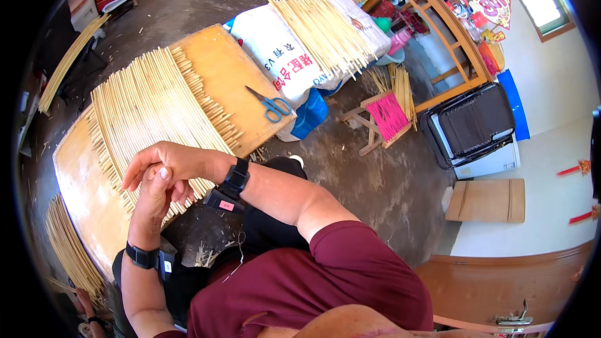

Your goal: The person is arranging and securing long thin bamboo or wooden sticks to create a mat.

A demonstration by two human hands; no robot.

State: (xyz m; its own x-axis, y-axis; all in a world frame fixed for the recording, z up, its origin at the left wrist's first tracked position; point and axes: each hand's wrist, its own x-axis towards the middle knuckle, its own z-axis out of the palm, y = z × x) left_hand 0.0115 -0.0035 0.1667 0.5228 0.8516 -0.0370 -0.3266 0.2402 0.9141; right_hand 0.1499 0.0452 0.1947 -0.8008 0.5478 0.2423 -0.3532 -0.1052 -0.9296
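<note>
Stick mat [156, 103]: top sticks run upper L to lower R

Tabletop [219, 66] carries the mat; its long axis seems to follow those sticks, w/ other stick ends jutting crosswise both sides. White sack [256, 34] beyond: red & blue print, more sticks [322, 31] on top. R hand [175, 159] & L hand [152, 193] touch over mat's near end, fingers part-curled; can't tell if anything's held. Blue-handled scissors [273, 109] lie R of mat, tips upper L. Wrist boxes' labels: pink [226, 205] on R, white [167, 266] on L.
</note>
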